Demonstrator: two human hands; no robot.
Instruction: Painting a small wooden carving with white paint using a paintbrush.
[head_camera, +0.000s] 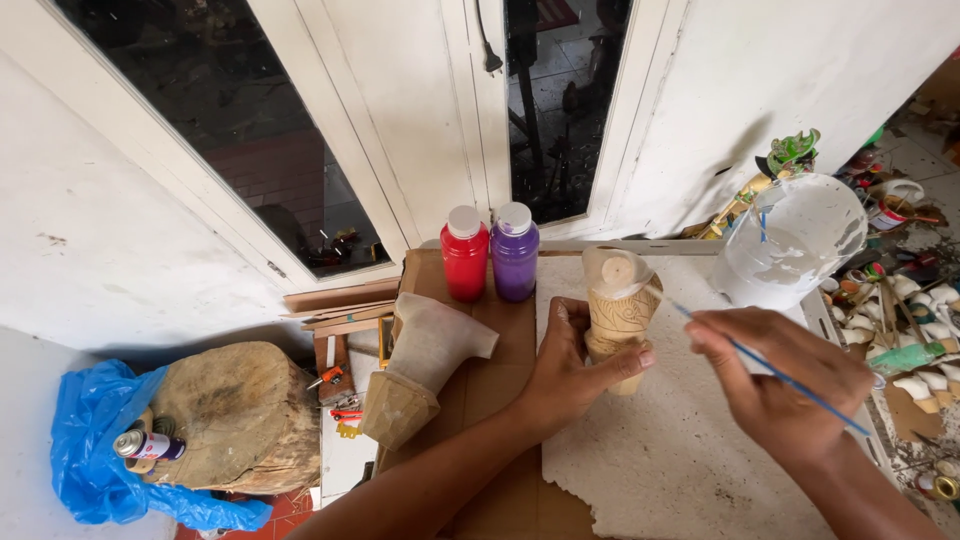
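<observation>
**Wood carving held steady under a thin blue brush**

Pale carved wood fills the middle of the head view: an upright carving (618, 312) with incised patterns stands on a white foam sheet (690, 460). The left hand (570, 368) wraps around its lower part, thumb across the front, fingers closed on it. The right hand (775, 385) pinches a slim blue-handled brush (770, 372), whose tip reaches the carving's upper right edge; whether the bristles actually touch the wood is hard to tell.

Behind the carving, two capped bottles stand side by side on brown cardboard (500, 350): a red bottle (465, 255) and a purple bottle (515, 253), each seemingly full of paint of its own colour. To the right, a clear plastic tub (800, 240) smeared with white paint sits tilted at the edge of the sheet.

Left of the held piece, a second unpainted carving (420, 365) lies tipped on the cardboard, close to the left forearm. Further left, a rough wood block (235, 415) rests beside a blue plastic bag (95, 440), with a spray can (148, 445) lying on it. Small painted figures (915, 330) crowd the far right edge, near the right hand.
</observation>
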